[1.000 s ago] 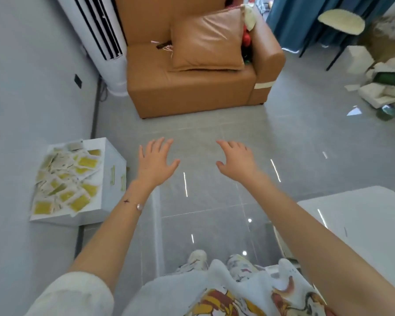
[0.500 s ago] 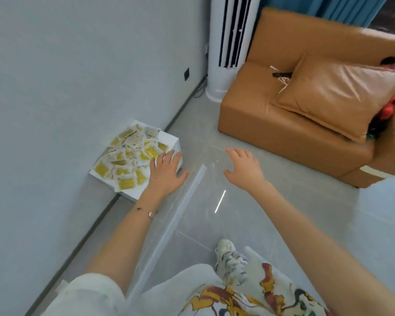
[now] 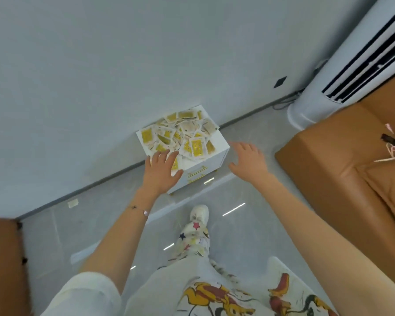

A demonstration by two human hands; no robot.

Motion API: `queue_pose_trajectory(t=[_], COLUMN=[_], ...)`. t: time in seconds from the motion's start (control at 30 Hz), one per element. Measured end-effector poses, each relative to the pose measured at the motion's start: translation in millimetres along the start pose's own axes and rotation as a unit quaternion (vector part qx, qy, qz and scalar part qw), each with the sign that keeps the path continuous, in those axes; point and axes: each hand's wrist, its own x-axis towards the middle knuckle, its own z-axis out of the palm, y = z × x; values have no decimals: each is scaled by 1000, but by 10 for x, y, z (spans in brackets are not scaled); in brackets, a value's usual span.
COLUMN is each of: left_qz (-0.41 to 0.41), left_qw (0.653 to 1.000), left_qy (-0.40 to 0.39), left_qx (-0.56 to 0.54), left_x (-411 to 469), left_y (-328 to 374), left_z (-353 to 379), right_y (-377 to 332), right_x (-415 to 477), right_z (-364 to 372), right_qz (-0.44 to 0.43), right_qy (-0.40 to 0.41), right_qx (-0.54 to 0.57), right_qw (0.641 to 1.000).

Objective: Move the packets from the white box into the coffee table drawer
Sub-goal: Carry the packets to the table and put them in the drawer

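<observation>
Now | left hand (image 3: 161, 172) over packets (image 3: 187, 135) on white box (image 3: 214, 159), fingers spread | right hand (image 3: 246, 160) beside box, fingers apart

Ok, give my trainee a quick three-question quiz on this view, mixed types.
1. True or false: the box holds no packets.
2. The box stands beside: A the wall; B a table; C a door.
3. Which hand is over the near edge of the packets?

Key
1. False: packets are heaped on it.
2. A.
3. The left hand, fingers straight. The right hand is open too, off to the box's right.
</observation>
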Motion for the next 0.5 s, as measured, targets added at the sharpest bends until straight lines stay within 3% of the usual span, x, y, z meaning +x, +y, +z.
queue_pose_trajectory(t=[0.27,0.5], left_qz=[-90,-196], left_qw=[993,964], left_qy=[-11,-16], left_qx=[-71,-179], left_x=[982,1562], left_y=[-536,-1032], left_z=[94,418], right_y=[-5,140], right_x=[1244,2310], right_z=[-18,361], right_qz=[-30,47], right_qy=[-31,-114], right_qx=[-34,36], right_qw=[998,992])
